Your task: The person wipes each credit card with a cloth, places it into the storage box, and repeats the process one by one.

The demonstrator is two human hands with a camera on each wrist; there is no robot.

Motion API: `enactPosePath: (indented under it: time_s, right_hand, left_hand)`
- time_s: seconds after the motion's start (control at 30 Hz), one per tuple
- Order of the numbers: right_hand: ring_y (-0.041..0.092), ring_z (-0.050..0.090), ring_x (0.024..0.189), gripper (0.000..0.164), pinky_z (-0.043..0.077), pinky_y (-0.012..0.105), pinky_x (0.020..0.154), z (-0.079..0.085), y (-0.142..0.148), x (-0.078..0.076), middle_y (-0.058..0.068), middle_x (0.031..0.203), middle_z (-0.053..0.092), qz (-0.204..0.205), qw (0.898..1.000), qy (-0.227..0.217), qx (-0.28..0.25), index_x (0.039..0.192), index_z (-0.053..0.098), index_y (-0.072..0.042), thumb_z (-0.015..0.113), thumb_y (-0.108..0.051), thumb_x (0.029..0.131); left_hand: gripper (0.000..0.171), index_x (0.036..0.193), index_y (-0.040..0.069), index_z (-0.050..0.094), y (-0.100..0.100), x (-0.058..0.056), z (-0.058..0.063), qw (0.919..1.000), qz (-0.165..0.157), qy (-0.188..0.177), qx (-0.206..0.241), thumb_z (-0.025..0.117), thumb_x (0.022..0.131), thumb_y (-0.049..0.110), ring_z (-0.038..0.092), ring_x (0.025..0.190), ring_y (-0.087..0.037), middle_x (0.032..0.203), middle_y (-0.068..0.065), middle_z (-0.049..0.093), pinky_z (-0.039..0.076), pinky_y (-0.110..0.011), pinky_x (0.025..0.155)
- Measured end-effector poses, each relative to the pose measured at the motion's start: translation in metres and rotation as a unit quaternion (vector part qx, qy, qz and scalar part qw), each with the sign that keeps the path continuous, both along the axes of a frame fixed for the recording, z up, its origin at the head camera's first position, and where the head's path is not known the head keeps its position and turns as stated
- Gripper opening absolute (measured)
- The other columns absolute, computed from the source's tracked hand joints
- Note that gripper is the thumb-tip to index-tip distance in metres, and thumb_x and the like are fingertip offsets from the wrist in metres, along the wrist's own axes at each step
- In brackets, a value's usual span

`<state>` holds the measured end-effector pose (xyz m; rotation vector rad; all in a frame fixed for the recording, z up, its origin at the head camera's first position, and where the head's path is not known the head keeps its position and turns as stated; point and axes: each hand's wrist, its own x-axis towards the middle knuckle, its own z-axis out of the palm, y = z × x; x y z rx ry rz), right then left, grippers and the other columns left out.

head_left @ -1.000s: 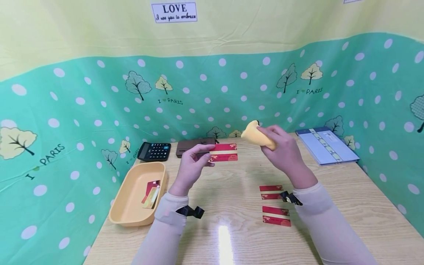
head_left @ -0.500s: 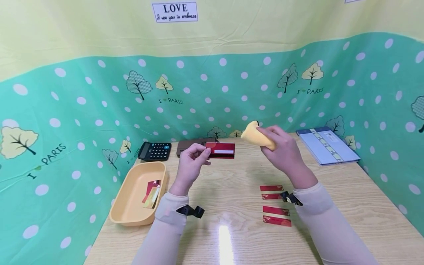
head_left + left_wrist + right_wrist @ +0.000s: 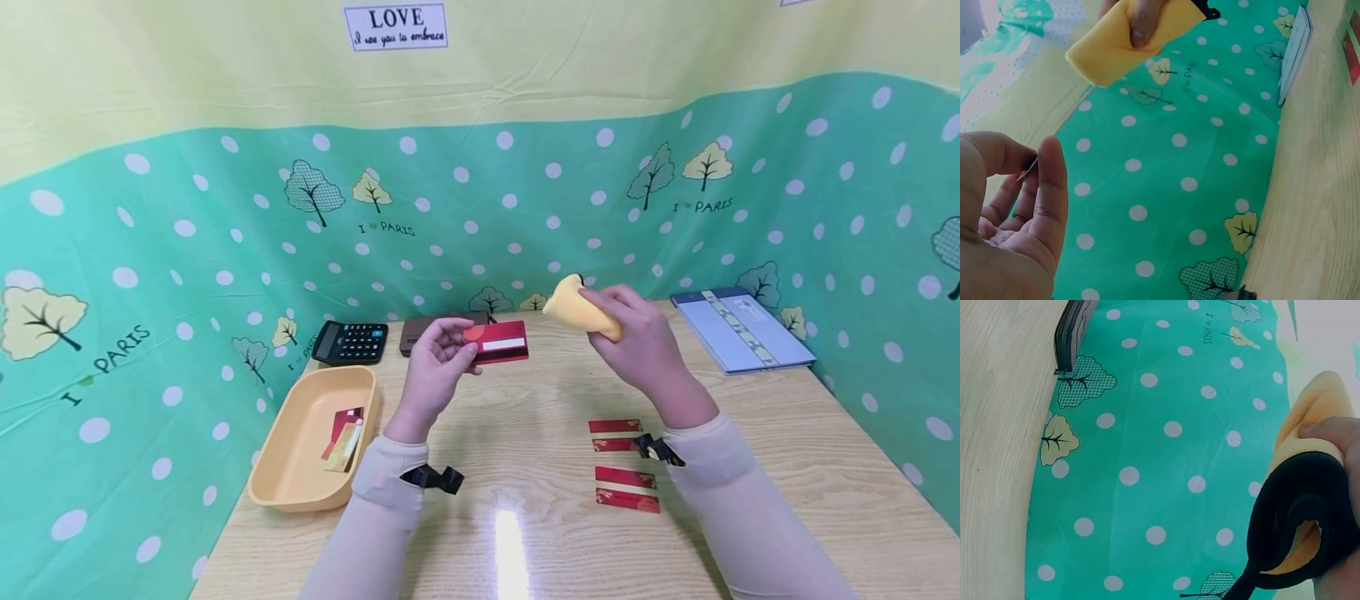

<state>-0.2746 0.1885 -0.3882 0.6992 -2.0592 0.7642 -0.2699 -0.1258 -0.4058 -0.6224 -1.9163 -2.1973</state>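
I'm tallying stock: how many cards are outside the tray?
3: one red card in the left hand; a farther card and a nearer card on the table, right of centre. Others could be hidden.

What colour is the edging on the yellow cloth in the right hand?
Black; the edging of the cloth shows best in the right wrist view.

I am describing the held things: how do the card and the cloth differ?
The card is thin and flat; the cloth is thick and folded over. The card is mostly red; the cloth is yellow with black edging. The left hand pinches the card, while the right hand grips the cloth. Both are held off the table.
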Motion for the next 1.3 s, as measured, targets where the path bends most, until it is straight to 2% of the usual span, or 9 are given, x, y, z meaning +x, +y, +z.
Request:
enactPosePath:
  time_s: [0.33, 0.5, 0.67, 0.77, 1.0, 1.17, 1.3]
  right_hand:
    - [0.026, 0.067, 0.084, 0.061, 0.06, 0.042, 0.066, -0.001, -0.006, 0.003, 0.011, 0.111, 0.07, 0.011, 1.0, -0.018, 0.002, 0.134, 0.073, -0.012, 0.082, 0.008, 0.076]
    - [0.027, 0.066, 0.083, 0.064, 0.061, 0.044, 0.066, -0.003, -0.015, 0.005, 0.011, 0.112, 0.069, 0.021, 0.999, -0.015, 0.022, 0.135, 0.072, -0.013, 0.082, 0.008, 0.076]
    - [0.029, 0.069, 0.089, 0.062, 0.065, 0.046, 0.074, -0.005, -0.028, 0.012, 0.011, 0.113, 0.069, 0.035, 0.998, -0.011, 0.052, 0.134, 0.072, -0.012, 0.084, 0.006, 0.076]
    - [0.03, 0.07, 0.094, 0.061, 0.065, 0.047, 0.079, -0.007, -0.038, 0.016, 0.011, 0.113, 0.069, 0.037, 0.996, -0.003, 0.082, 0.132, 0.073, -0.012, 0.085, 0.005, 0.075]
    - [0.031, 0.069, 0.091, 0.065, 0.064, 0.046, 0.077, -0.013, -0.053, 0.02, 0.011, 0.109, 0.069, 0.045, 0.991, 0.035, 0.119, 0.131, 0.073, -0.011, 0.088, 0.007, 0.07]
    - [0.033, 0.07, 0.09, 0.064, 0.065, 0.047, 0.076, -0.014, -0.054, 0.02, 0.014, 0.11, 0.069, 0.041, 0.989, 0.05, 0.132, 0.131, 0.073, -0.01, 0.088, 0.006, 0.071]
    - [0.034, 0.071, 0.093, 0.062, 0.065, 0.049, 0.076, -0.013, -0.043, 0.015, 0.014, 0.113, 0.07, 0.011, 0.992, 0.03, 0.125, 0.132, 0.072, -0.01, 0.087, 0.005, 0.074]
  left_hand:
    - [0.037, 0.134, -0.013, 0.053, 0.002, -0.001, -0.002, 0.9997, -0.014, -0.019, 0.006, 0.06, 0.097, -0.015, 0.068, 0.09, -0.024, 0.108, -0.022, 0.063, 0.068, -0.036, 0.074]
    - [0.039, 0.135, -0.01, 0.055, 0.004, -0.001, -0.004, 0.9993, -0.02, -0.031, 0.0, 0.057, 0.097, -0.016, 0.068, 0.093, -0.025, 0.111, -0.023, 0.062, 0.068, -0.041, 0.079]
    - [0.04, 0.136, -0.005, 0.058, 0.007, 0.0, -0.005, 0.9989, -0.024, -0.037, -0.016, 0.058, 0.097, -0.014, 0.07, 0.095, -0.024, 0.111, -0.021, 0.063, 0.067, -0.041, 0.081]
    - [0.039, 0.135, -0.003, 0.06, 0.009, 0.001, -0.006, 0.9988, -0.03, -0.032, -0.019, 0.059, 0.097, -0.014, 0.07, 0.093, -0.023, 0.109, -0.02, 0.064, 0.067, -0.041, 0.081]
    - [0.04, 0.134, -0.006, 0.061, 0.016, 0.005, -0.007, 0.9972, -0.06, -0.021, -0.04, 0.056, 0.096, -0.017, 0.073, 0.093, -0.024, 0.11, -0.019, 0.067, 0.067, -0.044, 0.081]
    - [0.04, 0.132, -0.004, 0.064, 0.015, 0.005, -0.006, 0.9981, -0.047, -0.012, -0.039, 0.057, 0.095, -0.018, 0.074, 0.091, -0.026, 0.109, -0.021, 0.068, 0.067, -0.044, 0.08]
    - [0.037, 0.131, -0.004, 0.065, 0.013, 0.005, -0.004, 0.9987, -0.035, -0.009, -0.035, 0.061, 0.096, -0.015, 0.072, 0.09, -0.026, 0.108, -0.023, 0.065, 0.067, -0.045, 0.079]
